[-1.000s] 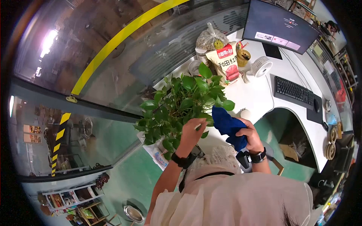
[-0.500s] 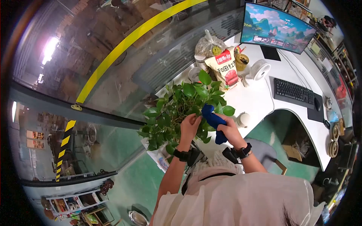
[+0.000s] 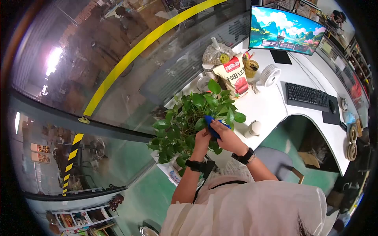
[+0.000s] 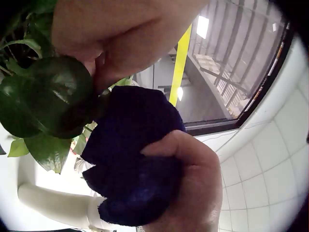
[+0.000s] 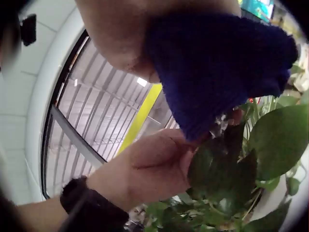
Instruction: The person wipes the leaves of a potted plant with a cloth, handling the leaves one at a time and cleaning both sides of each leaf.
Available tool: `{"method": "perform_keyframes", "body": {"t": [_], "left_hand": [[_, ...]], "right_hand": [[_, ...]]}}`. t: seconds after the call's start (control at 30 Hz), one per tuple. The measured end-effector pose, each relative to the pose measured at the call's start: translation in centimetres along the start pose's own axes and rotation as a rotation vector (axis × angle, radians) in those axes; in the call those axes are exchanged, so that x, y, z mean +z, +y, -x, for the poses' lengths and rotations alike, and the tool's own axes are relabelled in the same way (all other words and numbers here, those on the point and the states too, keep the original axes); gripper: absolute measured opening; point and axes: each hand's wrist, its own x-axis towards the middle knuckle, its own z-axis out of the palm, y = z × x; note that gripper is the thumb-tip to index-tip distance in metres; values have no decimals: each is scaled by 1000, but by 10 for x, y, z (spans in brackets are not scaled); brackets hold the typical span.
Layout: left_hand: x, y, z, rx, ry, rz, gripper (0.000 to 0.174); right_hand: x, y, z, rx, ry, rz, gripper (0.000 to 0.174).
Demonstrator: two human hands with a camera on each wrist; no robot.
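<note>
A leafy green potted plant (image 3: pixel 185 114) stands at the desk's left end, its pot mostly hidden by foliage. My left hand (image 3: pixel 202 142) is at the plant's near side, fingers curled. In the right wrist view the left hand (image 5: pixel 159 164) pinches a broad leaf (image 5: pixel 222 174), with a fingertip showing past its upper edge. My right hand (image 3: pixel 228 138) grips a dark blue cloth (image 5: pixel 217 67), thumb laid over it in the left wrist view. The folded cloth (image 4: pixel 140 154) hangs close beside the leaf, near the left fingers.
On the white desk (image 3: pixel 264 106) stand a cream-coloured lidded cup (image 3: pixel 254 128), a printed food bag (image 3: pixel 235 74), a small white fan (image 3: pixel 270 75), a keyboard (image 3: pixel 307 96) and a lit monitor (image 3: pixel 285 29). A glass partition with a yellow stripe (image 3: pixel 130 59) borders the plant. A grey chair (image 3: pixel 275 159) is below the desk.
My right hand has brought the blue cloth leftward, from the plant's right side to beside the left hand. The left hand stays at the foliage. The monitor's picture has brightened.
</note>
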Motion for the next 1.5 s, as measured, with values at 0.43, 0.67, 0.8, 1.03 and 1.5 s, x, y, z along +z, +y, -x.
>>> {"method": "perform_keyframes", "body": {"t": [0.43,0.67,0.8,1.03,1.5], "left_hand": [[-15,11,6,-322,-115,336,15],[-10,9,0,-224,9,312,11],[-15,11,-6,-102,-38,151,14],[-15,28,3,-189,215,156,16],[-16,11,8,-16,48,-220,28]], "right_hand": [[3,-14,25,-46,-64,182,58],[7,-19,37,-76,-124,106,57],[-8,-27,38,217,-294,-305,52],[-7,-1,51,736,79,-1302,49],[29,28,19,1048,127,-1757,10]]}}
